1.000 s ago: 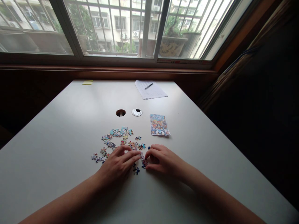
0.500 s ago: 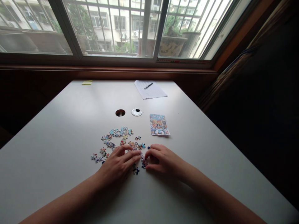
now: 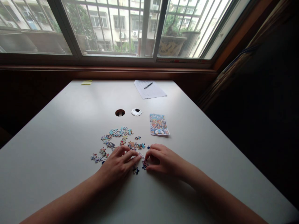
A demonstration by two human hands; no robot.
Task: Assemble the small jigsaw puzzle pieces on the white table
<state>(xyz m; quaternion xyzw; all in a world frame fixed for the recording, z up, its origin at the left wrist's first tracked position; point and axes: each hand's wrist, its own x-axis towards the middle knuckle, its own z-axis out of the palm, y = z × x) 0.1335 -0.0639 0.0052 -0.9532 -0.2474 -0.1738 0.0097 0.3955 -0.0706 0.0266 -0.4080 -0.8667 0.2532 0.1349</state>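
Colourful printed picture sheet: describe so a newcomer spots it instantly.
On the white table, look just beyond the right hand. The colourful printed picture sheet lies right of the round silver cover. Unlike the small multicoloured jigsaw pieces, it is one rectangle with lettering at its far end.

L hand point(image 3: 121, 163) amid jigsaw pcs point(image 3: 119, 133), R hand point(image 3: 161, 158) at dark pc point(image 3: 145, 164), pic sheet point(image 3: 159, 124) beyond, pen point(image 3: 148, 85) on papers point(image 3: 153, 92), worktop point(image 3: 70, 124) nr window point(image 3: 147, 34)
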